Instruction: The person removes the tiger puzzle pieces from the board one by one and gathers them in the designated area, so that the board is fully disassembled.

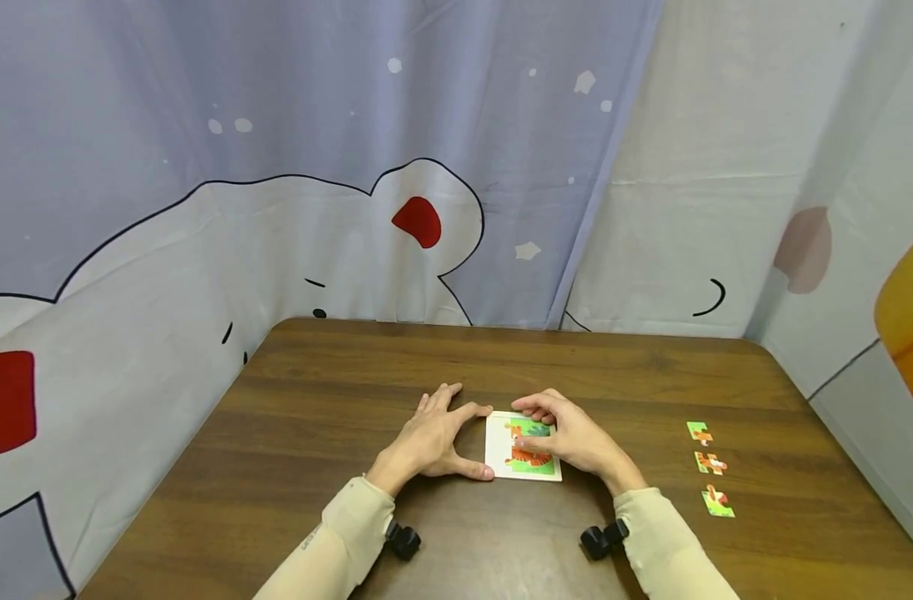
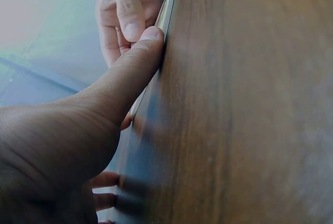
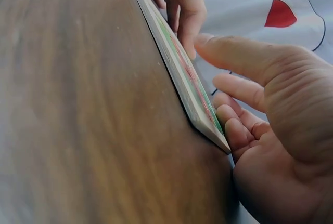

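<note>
A small white-framed jigsaw board (image 1: 499, 450) lies flat on the table, with green and orange animal picture pieces in it and a plain white strip along its left side. My left hand (image 1: 428, 442) holds the board by its left corners, the thumb at the near one and the index finger at the far one. The other left fingers spread out over the table. Above the board's right part is my right hand (image 1: 572, 433), its thumb stretched out and its fingers loosely bent. The right wrist view shows nothing between that thumb (image 3: 237, 55) and the fingers.
Three loose jigsaw pieces lie in a column at the right: a far one (image 1: 699, 432), a middle one (image 1: 710, 463) and a near one (image 1: 718, 502). A patterned curtain (image 1: 313, 242) borders the brown wooden table (image 1: 291, 450) at the back and sides.
</note>
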A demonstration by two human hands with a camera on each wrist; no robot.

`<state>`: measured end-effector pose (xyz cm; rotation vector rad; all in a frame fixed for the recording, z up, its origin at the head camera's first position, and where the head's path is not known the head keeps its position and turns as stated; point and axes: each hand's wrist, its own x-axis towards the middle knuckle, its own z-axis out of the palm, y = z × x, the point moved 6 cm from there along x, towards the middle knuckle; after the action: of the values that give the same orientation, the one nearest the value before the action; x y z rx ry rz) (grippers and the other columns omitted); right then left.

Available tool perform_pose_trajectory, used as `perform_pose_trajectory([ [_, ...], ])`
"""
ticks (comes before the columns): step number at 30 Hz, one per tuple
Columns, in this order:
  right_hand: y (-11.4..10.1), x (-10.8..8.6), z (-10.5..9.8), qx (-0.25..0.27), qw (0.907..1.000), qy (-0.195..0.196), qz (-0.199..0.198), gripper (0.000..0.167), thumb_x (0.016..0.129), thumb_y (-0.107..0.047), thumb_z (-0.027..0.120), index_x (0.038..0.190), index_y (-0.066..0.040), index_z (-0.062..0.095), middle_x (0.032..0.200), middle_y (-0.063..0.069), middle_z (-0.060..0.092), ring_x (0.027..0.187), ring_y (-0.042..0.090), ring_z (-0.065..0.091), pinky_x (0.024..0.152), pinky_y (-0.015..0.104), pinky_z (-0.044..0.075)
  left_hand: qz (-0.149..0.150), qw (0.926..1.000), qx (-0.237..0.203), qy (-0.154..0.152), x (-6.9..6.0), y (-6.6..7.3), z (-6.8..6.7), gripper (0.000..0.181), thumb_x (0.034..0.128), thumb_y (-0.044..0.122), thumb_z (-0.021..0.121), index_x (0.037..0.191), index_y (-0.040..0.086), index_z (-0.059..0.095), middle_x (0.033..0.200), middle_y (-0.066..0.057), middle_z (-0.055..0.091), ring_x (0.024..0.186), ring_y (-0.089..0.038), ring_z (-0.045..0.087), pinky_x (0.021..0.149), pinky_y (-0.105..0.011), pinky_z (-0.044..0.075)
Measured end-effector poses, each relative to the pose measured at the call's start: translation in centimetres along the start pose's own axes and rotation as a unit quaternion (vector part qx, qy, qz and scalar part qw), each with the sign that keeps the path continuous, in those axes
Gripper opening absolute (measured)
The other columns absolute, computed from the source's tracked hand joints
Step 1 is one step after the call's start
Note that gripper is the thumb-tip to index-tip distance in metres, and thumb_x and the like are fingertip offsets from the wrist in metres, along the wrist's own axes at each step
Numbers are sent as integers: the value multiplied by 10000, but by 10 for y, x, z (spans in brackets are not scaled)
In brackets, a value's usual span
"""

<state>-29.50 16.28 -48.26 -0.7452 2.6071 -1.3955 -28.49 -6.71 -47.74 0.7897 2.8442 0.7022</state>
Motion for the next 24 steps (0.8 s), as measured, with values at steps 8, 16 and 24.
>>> perform_pose_trajectory([
  [8, -3, 1, 4, -415, 9991, -36, 68, 546, 904, -280, 966, 1381, -128, 750, 1202, 45, 634, 1101, 195, 606, 1003, 368, 518, -20, 10000, 13, -6, 0, -1, 0, 968, 769, 689, 960, 1590, 321, 602, 1795, -258, 267, 1684, -524, 174, 1372, -674, 146],
  [16, -2, 0, 4, -402, 9991, -53, 129, 533, 914, -269, 959, 1388, -144, 750, 1191, 47, 618, 1094, 189, 612, 989, 363, 539, -37, 10000, 10, -28, 2, -1, 1, 964, 771, 687, 960, 1591, 331, 600, 1800, -251, 260, 1688, -518, 166, 1373, -672, 141],
  [24, -6, 1, 6, -562, 9983, -118, 1, 463, 954, -266, 919, 1383, -186, 765, 1206, 40, 610, 1103, 200, 576, 976, 404, 518, -3, 10000, 72, 29, 1, -2, 0, 967, 763, 700, 958, 1584, 328, 608, 1796, -247, 274, 1685, -519, 178, 1372, -673, 150],
])
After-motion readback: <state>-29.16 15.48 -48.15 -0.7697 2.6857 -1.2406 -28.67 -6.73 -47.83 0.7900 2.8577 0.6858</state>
